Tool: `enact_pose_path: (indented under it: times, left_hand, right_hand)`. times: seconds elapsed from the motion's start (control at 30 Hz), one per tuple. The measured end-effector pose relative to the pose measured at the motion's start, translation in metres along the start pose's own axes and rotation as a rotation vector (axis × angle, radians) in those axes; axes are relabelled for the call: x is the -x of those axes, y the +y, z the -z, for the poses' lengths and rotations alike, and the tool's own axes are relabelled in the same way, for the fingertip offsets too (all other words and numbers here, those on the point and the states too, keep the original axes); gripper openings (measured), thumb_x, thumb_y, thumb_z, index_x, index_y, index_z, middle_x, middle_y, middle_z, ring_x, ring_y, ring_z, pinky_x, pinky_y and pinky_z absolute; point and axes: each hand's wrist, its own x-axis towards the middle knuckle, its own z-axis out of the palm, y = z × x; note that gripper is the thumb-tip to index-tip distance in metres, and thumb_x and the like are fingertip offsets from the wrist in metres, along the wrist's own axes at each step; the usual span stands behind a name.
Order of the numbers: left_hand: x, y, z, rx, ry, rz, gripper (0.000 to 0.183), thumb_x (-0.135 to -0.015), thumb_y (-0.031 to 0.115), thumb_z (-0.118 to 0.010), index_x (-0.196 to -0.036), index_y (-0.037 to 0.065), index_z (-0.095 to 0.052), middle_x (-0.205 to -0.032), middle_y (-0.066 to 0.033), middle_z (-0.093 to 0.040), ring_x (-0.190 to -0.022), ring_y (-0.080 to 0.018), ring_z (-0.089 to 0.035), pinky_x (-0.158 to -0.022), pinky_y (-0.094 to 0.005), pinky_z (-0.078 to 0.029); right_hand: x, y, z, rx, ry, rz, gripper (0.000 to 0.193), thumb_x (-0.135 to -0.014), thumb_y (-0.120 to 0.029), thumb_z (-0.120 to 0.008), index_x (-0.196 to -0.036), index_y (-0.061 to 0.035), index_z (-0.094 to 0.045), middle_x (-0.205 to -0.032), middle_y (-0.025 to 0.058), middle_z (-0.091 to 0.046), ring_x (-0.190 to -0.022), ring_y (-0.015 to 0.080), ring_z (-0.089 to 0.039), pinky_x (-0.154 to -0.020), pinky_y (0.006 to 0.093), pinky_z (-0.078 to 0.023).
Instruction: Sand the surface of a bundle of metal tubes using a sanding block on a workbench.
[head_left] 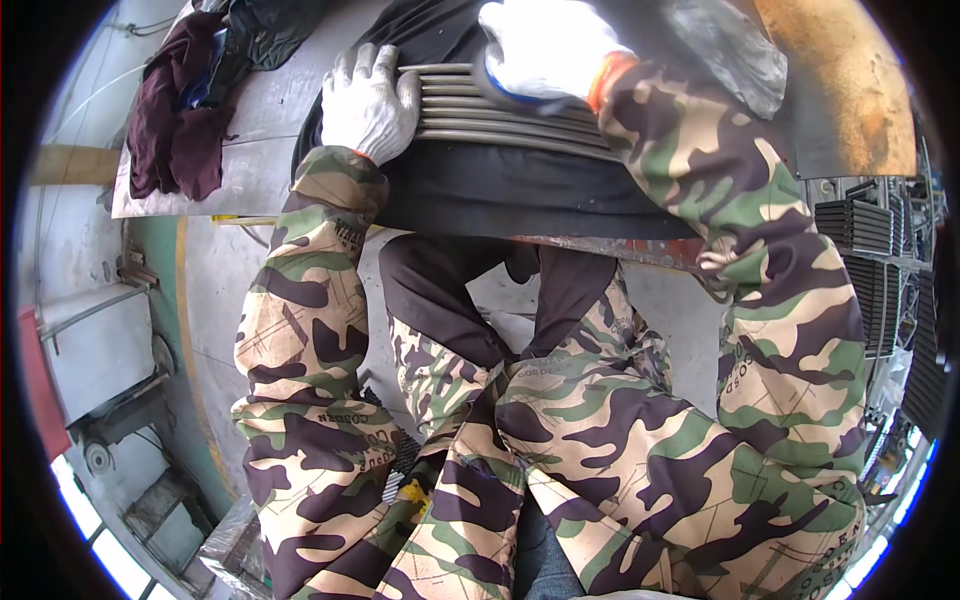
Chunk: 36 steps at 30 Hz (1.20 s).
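Note:
Several parallel grey metal rods lie crosswise on a black cloth spread over the table. My left hand, in a white knit glove, rests at the left end of the rods. Its fingers are stretched out and slightly apart, with nothing in them. My right hand, gloved in white with an orange cuff, is over the rods farther right and somewhat blurred. Beneath its fingers it grips a dark blue cloth against the rods; most of that cloth is hidden by the hand.
Maroon cloth and dark garments lie on the grey table at the left. A clear plastic bag is at the far right, beside a brownish board. Racks of dark rods stand right of the table.

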Motion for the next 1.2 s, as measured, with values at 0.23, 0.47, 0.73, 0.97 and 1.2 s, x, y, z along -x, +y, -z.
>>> enact_pose_path:
  times: [0.23, 0.47, 0.73, 0.97, 1.2]
  left_hand:
    - [0.003, 0.002, 0.003, 0.011, -0.005, 0.012, 0.043, -0.096, 0.034, -0.060, -0.125, 0.004, -0.067, -0.123, -0.0165, -0.065, -0.122, -0.0397, -0.056, -0.104, -0.0520, -0.044]
    - [0.003, 0.001, 0.000, 0.037, 0.003, -0.003, 0.042, -0.094, 0.033, -0.061, -0.123, 0.003, -0.068, -0.120, -0.0160, -0.065, -0.118, -0.0389, -0.057, -0.101, -0.0513, -0.046]
    - [-0.009, 0.014, -0.010, 0.040, -0.027, 0.053, 0.048, -0.095, 0.040, -0.061, -0.125, 0.004, -0.068, -0.124, -0.0155, -0.065, -0.121, -0.0389, -0.057, -0.103, -0.0512, -0.045]
    - [-0.003, -0.008, -0.009, -0.083, -0.062, -0.060, 0.047, -0.095, 0.040, -0.061, -0.127, 0.006, -0.067, -0.122, -0.0150, -0.063, -0.117, -0.0396, -0.057, -0.101, -0.0532, -0.046]
    - [0.008, 0.002, 0.000, -0.034, 0.008, 0.017, 0.046, -0.095, 0.038, -0.060, -0.127, 0.006, -0.068, -0.129, -0.0190, -0.062, -0.121, -0.0437, -0.056, -0.104, -0.0557, -0.045]
  right_hand:
    - [-0.005, 0.006, -0.005, 0.050, 0.055, 0.030, 0.030, -0.089, -0.025, -0.058, -0.102, -0.0022, -0.072, -0.100, 0.0226, -0.072, -0.096, 0.0407, -0.071, -0.085, 0.0505, -0.057]
    - [-0.011, 0.022, -0.014, 0.053, 0.054, -0.004, 0.026, -0.087, -0.025, -0.061, -0.097, -0.0032, -0.071, -0.096, 0.0218, -0.072, -0.092, 0.0407, -0.072, -0.081, 0.0521, -0.058]
    - [0.040, 0.061, -0.011, 0.159, 0.114, -0.038, 0.024, -0.086, -0.028, -0.064, -0.097, -0.0071, -0.069, -0.091, 0.0178, -0.070, -0.087, 0.0386, -0.070, -0.074, 0.0511, -0.058]
    - [0.052, 0.055, -0.008, 0.131, 0.133, 0.004, 0.021, -0.086, -0.028, -0.064, -0.094, -0.0083, -0.067, -0.091, 0.0175, -0.068, -0.084, 0.0386, -0.069, -0.072, 0.0521, -0.057]
    - [0.050, 0.049, -0.003, 0.102, 0.078, 0.000, 0.020, -0.087, -0.026, -0.063, -0.091, -0.0065, -0.066, -0.088, 0.0192, -0.068, -0.083, 0.0397, -0.069, -0.072, 0.0520, -0.056]
